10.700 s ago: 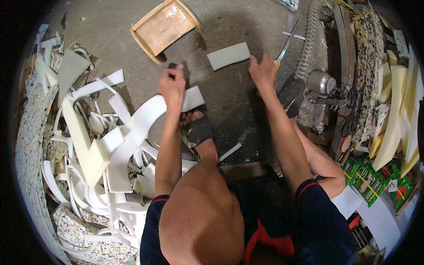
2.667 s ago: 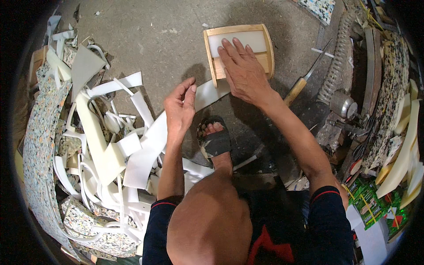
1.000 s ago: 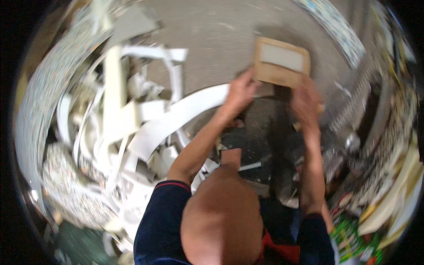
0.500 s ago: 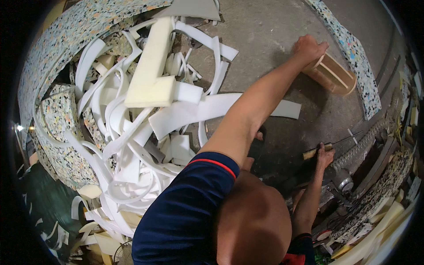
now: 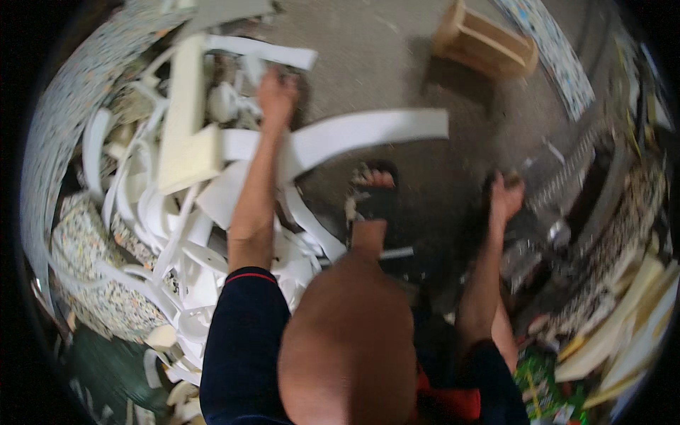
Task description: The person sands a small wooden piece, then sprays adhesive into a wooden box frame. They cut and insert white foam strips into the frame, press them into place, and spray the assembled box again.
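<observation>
My left hand (image 5: 276, 95) reaches far forward into a heap of white foam strips (image 5: 212, 212), its fingers down among the scraps beside a thick cream foam block (image 5: 185, 124). Motion blur hides whether it grips anything. A long white foam strip (image 5: 368, 131) lies across the floor just right of that arm. My right hand (image 5: 506, 198) is low at the right, curled against the floor near a dark machine; what it holds is unclear. My sandalled foot (image 5: 375, 202) is planted between the hands.
A small wooden box frame (image 5: 485, 42) stands on the concrete floor (image 5: 397, 64) at the top right. Speckled foam sheets (image 5: 78, 113) line the left side. Machine parts and stacked yellowish foam pieces (image 5: 609, 283) crowd the right.
My left hand has left the wooden box and swung left into the foam pile. The box now stands alone at the top right. My right hand stays low near the machine.
</observation>
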The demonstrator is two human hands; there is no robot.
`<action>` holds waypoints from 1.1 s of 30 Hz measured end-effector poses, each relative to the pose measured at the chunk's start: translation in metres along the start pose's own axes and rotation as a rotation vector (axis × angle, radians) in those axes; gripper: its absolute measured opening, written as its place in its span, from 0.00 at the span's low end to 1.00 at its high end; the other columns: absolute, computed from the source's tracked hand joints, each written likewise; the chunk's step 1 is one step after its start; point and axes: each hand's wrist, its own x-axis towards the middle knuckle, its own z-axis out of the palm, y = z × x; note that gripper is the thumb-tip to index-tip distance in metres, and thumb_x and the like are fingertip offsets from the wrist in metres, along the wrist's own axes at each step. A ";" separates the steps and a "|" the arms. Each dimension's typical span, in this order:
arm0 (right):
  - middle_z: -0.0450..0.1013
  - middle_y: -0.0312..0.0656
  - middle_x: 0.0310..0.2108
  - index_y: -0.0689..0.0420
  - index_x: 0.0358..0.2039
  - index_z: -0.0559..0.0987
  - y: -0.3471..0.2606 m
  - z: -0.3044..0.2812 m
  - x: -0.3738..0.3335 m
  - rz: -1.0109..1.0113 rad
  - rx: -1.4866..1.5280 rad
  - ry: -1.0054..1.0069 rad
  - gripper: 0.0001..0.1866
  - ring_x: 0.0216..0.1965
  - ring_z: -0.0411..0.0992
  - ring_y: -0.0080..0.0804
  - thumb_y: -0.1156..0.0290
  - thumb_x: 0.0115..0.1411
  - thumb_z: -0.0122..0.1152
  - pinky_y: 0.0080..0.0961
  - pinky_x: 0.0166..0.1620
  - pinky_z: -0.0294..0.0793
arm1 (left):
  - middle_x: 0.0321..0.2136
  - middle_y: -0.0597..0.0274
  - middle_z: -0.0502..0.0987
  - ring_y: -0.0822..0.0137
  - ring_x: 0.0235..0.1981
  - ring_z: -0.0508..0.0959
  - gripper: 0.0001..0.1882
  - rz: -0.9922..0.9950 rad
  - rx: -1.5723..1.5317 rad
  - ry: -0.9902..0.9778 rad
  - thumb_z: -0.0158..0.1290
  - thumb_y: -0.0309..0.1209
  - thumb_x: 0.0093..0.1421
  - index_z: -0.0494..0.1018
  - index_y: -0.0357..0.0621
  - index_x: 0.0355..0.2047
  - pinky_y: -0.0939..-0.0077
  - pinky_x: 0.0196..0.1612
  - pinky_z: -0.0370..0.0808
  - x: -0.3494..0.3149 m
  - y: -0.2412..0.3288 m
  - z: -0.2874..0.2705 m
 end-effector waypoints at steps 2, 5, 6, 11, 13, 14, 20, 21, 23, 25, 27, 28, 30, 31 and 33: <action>0.74 0.59 0.47 0.64 0.51 0.74 0.001 0.005 -0.001 -0.084 -0.091 0.040 0.34 0.52 0.71 0.59 0.57 0.49 0.75 0.46 0.53 0.71 | 0.44 0.39 0.79 0.42 0.46 0.78 0.23 0.034 -0.046 -0.052 0.61 0.36 0.56 0.75 0.33 0.48 0.55 0.51 0.73 0.003 -0.014 -0.004; 0.70 0.63 0.50 0.64 0.56 0.70 -0.028 -0.004 -0.010 0.075 -0.150 0.048 0.40 0.53 0.69 0.63 0.56 0.48 0.75 0.49 0.55 0.70 | 0.46 0.36 0.76 0.40 0.51 0.74 0.28 -0.026 -0.021 -0.092 0.63 0.34 0.54 0.71 0.29 0.52 0.54 0.57 0.68 -0.009 -0.005 -0.024; 0.70 0.64 0.50 0.64 0.56 0.69 -0.021 -0.010 -0.008 0.099 -0.182 0.039 0.40 0.53 0.68 0.63 0.56 0.48 0.75 0.49 0.55 0.70 | 0.47 0.35 0.75 0.40 0.52 0.73 0.31 0.060 0.076 0.034 0.64 0.35 0.53 0.69 0.29 0.53 0.54 0.57 0.68 -0.017 -0.008 -0.018; 0.71 0.67 0.50 0.70 0.56 0.69 0.006 -0.015 0.001 0.055 -0.144 -0.031 0.40 0.51 0.72 0.60 0.59 0.48 0.75 0.46 0.55 0.70 | 0.48 0.36 0.74 0.39 0.50 0.75 0.35 -0.162 0.157 0.044 0.66 0.39 0.50 0.68 0.29 0.54 0.53 0.55 0.70 -0.026 -0.057 -0.008; 0.71 0.66 0.50 0.71 0.55 0.70 -0.001 -0.020 -0.011 -0.094 -0.172 0.083 0.35 0.51 0.71 0.60 0.63 0.53 0.71 0.45 0.55 0.69 | 0.41 0.43 0.81 0.47 0.45 0.81 0.30 -0.391 0.110 -0.210 0.64 0.43 0.50 0.76 0.32 0.47 0.61 0.52 0.75 -0.017 -0.051 -0.023; 0.72 0.65 0.50 0.71 0.55 0.70 -0.012 -0.016 -0.012 -0.166 -0.112 0.061 0.34 0.51 0.71 0.60 0.63 0.54 0.70 0.45 0.56 0.69 | 0.38 0.49 0.82 0.55 0.40 0.82 0.25 -0.531 -0.136 -0.167 0.65 0.37 0.53 0.75 0.32 0.46 0.65 0.46 0.77 -0.014 -0.036 -0.039; 0.67 0.61 0.58 0.63 0.59 0.71 -0.116 0.043 -0.059 -0.701 0.120 -0.287 0.35 0.61 0.63 0.58 0.59 0.55 0.69 0.47 0.62 0.62 | 0.30 0.67 0.79 0.76 0.29 0.75 0.13 -0.654 -1.086 -0.330 0.61 0.27 0.59 0.76 0.38 0.44 0.78 0.31 0.71 -0.012 -0.012 -0.070; 0.65 0.60 0.60 0.61 0.60 0.71 -0.130 0.058 -0.064 -0.817 0.174 -0.276 0.36 0.63 0.62 0.57 0.58 0.54 0.69 0.47 0.64 0.59 | 0.29 0.68 0.78 0.77 0.28 0.74 0.12 -0.618 -1.042 -0.382 0.61 0.27 0.59 0.76 0.39 0.43 0.79 0.31 0.70 -0.008 -0.004 -0.074; 0.59 0.59 0.65 0.54 0.61 0.71 -0.149 0.081 -0.074 -0.844 0.044 -0.215 0.38 0.65 0.56 0.62 0.56 0.51 0.71 0.57 0.66 0.53 | 0.28 0.71 0.75 0.78 0.27 0.71 0.10 -0.531 -0.962 -0.506 0.61 0.27 0.60 0.76 0.40 0.40 0.81 0.30 0.68 0.002 0.016 -0.084; 0.56 0.58 0.67 0.52 0.56 0.75 -0.173 0.080 -0.094 -0.923 -0.089 -0.285 0.35 0.65 0.54 0.71 0.55 0.47 0.72 0.70 0.61 0.56 | 0.26 0.73 0.73 0.78 0.26 0.69 0.06 -0.389 -0.777 -0.555 0.60 0.28 0.61 0.74 0.42 0.37 0.81 0.30 0.67 0.001 0.015 -0.096; 0.54 0.56 0.68 0.49 0.53 0.79 -0.175 0.082 -0.103 -0.934 -0.108 -0.324 0.32 0.64 0.54 0.74 0.53 0.47 0.73 0.75 0.58 0.56 | 0.26 0.73 0.71 0.79 0.27 0.68 0.05 -0.233 -0.707 -0.443 0.58 0.28 0.62 0.72 0.42 0.35 0.82 0.31 0.65 0.005 0.061 -0.116; 0.57 0.55 0.67 0.50 0.51 0.80 -0.177 0.075 -0.105 -0.952 -0.143 -0.407 0.30 0.65 0.54 0.71 0.53 0.47 0.73 0.72 0.59 0.57 | 0.25 0.73 0.70 0.80 0.27 0.67 0.05 -0.126 -0.727 -0.390 0.57 0.27 0.63 0.72 0.41 0.36 0.82 0.30 0.65 0.006 0.081 -0.125; 0.62 0.56 0.62 0.53 0.49 0.81 -0.165 0.059 -0.107 -0.982 -0.143 -0.625 0.28 0.64 0.57 0.64 0.53 0.49 0.72 0.66 0.60 0.60 | 0.25 0.74 0.70 0.80 0.26 0.66 0.05 0.014 -0.688 -0.318 0.55 0.27 0.64 0.71 0.40 0.37 0.83 0.29 0.64 0.014 0.123 -0.139; 0.64 0.57 0.60 0.54 0.49 0.80 -0.158 0.054 -0.108 -0.994 -0.110 -0.748 0.28 0.63 0.60 0.60 0.53 0.50 0.71 0.63 0.60 0.61 | 0.25 0.74 0.70 0.80 0.25 0.65 0.05 0.055 -0.635 -0.299 0.54 0.27 0.65 0.70 0.40 0.38 0.83 0.28 0.64 0.016 0.143 -0.139; 0.70 0.57 0.53 0.58 0.48 0.80 -0.157 0.040 -0.111 -0.790 0.181 -0.866 0.27 0.56 0.67 0.51 0.55 0.53 0.70 0.54 0.55 0.68 | 0.24 0.62 0.75 0.69 0.22 0.73 0.05 0.195 -0.429 -0.294 0.52 0.25 0.63 0.68 0.40 0.38 0.76 0.27 0.70 0.011 0.182 -0.134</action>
